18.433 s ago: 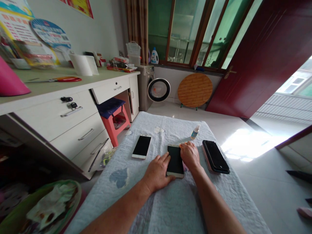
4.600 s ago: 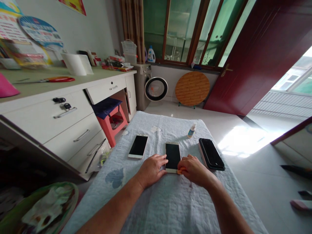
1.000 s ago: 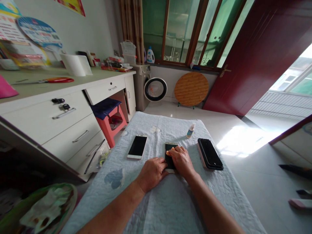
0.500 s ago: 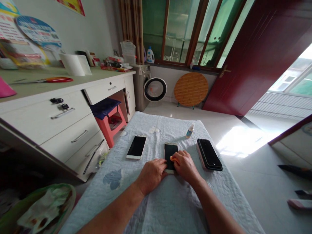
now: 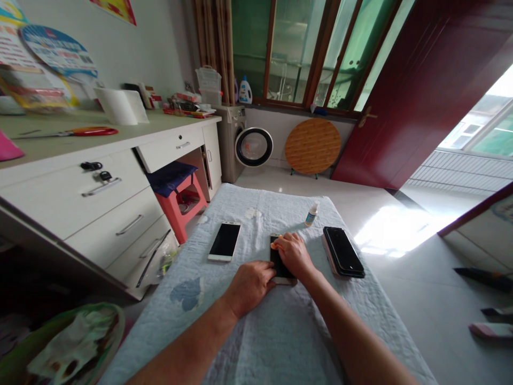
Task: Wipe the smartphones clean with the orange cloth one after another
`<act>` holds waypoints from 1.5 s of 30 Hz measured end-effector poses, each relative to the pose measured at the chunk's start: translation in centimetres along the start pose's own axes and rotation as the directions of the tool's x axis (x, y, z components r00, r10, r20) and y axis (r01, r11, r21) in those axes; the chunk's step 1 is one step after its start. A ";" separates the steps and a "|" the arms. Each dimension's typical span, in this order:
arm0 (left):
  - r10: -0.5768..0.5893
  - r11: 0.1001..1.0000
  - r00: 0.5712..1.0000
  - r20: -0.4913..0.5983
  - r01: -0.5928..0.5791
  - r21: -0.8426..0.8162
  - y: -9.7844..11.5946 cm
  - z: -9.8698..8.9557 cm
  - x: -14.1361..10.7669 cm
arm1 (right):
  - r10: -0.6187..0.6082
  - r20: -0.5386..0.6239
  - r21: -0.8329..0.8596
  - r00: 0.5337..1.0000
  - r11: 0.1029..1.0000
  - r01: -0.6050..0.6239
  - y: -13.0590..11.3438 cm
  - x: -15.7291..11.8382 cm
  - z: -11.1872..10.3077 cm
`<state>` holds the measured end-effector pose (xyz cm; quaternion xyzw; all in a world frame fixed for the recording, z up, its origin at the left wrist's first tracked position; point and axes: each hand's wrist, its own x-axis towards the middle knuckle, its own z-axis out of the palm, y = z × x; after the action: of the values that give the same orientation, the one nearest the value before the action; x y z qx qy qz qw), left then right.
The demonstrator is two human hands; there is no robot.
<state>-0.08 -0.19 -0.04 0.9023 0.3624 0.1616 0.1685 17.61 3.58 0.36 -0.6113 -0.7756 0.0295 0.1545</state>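
Observation:
A smartphone (image 5: 284, 275) with a dark screen lies flat on the cloth-covered table (image 5: 256, 331). My left hand (image 5: 252, 283) is closed on its lower left edge, fingertips on the glass. Pressed by my right hand (image 5: 294, 252), a small orange wiping cloth (image 5: 274, 245) touches the upper part of that screen; most of the cloth is hidden under the fingers. Left of my hands lies a white smartphone (image 5: 225, 241), screen up. A stack of phones, a black one (image 5: 343, 252) on top, sits to the right. Beyond it stands a small spray bottle (image 5: 311, 215).
A white desk (image 5: 108, 187) with drawers runs along the left, a red stool (image 5: 182, 206) beside it. A basket (image 5: 116, 326) holding crumpled tissue stands at lower left. Behind the table are a washing machine (image 5: 230, 144) with its door open and a round wooden tabletop (image 5: 312, 145).
My right hand has slid the orange cloth up and slightly left across the phone's screen. My left hand keeps its place at the phone's edge.

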 end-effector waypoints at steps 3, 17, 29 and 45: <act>0.019 0.999 1.000 -0.007 -0.018 0.038 -0.1 0.1 0.0 | 0.039 -0.004 -0.035 0.999 0.999 -0.039 0.6 1.4 0.0; -0.020 0.999 1.000 -0.019 0.020 0.042 0.0 -0.3 0.0 | 0.055 0.038 0.028 0.998 0.998 -0.056 3.0 -1.2 -0.9; 0.002 0.999 1.000 -0.009 -0.002 0.037 -0.3 -0.7 -0.1 | -0.160 0.287 0.373 0.945 0.927 0.043 1.3 -5.4 -4.6; 0.037 0.998 0.999 -0.005 -0.037 0.057 -0.7 -0.8 -0.1 | 0.165 -0.068 0.197 0.984 0.969 -0.149 2.4 -3.7 -0.1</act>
<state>-0.92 0.36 0.34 0.9128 0.3506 0.1571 0.1385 20.60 0.66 -0.88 -0.6539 -0.7111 0.0903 0.2419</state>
